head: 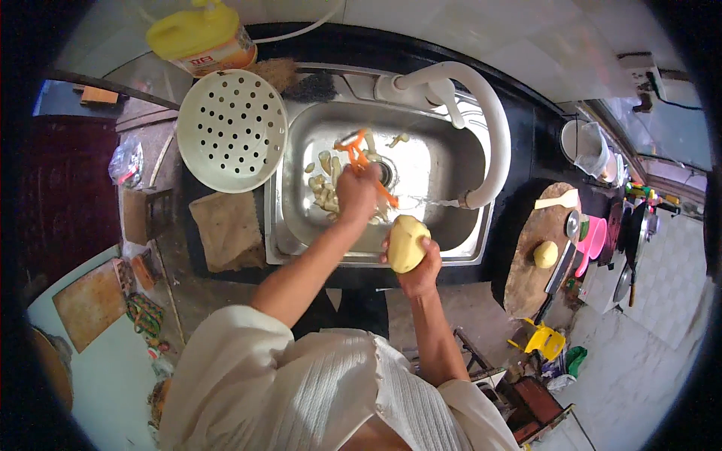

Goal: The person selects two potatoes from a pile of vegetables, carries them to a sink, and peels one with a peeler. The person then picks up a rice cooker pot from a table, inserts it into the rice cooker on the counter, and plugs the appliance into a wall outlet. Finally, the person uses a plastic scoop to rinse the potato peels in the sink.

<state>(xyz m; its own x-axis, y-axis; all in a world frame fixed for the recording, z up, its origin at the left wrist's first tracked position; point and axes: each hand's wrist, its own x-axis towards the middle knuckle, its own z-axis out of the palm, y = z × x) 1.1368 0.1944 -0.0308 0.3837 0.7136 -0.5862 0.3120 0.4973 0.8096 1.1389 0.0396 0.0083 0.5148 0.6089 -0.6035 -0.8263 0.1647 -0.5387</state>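
Observation:
My left hand [359, 194] grips an orange vegetable peeler [356, 153] over the stainless steel sink [451, 152]. In my right hand [422, 273] is a large peeled potato [408, 243], held at the sink's front rim. Potato peelings [322, 193] lie on the sink floor, mostly left of the drain [386, 170]. A thin stream of water [440, 202] leaves the white faucet [499, 129] and runs toward the peeler's handle end; whether it touches the handle is hard to tell.
Left of the sink rests a white perforated colander [232, 131], with a brown cloth [228, 231] below it and a yellow detergent jug [197, 39] behind. On the right, a wooden chopping board [522, 270] carries a peeled potato [545, 255], a cleaver [559, 269] and a wooden spatula [557, 200].

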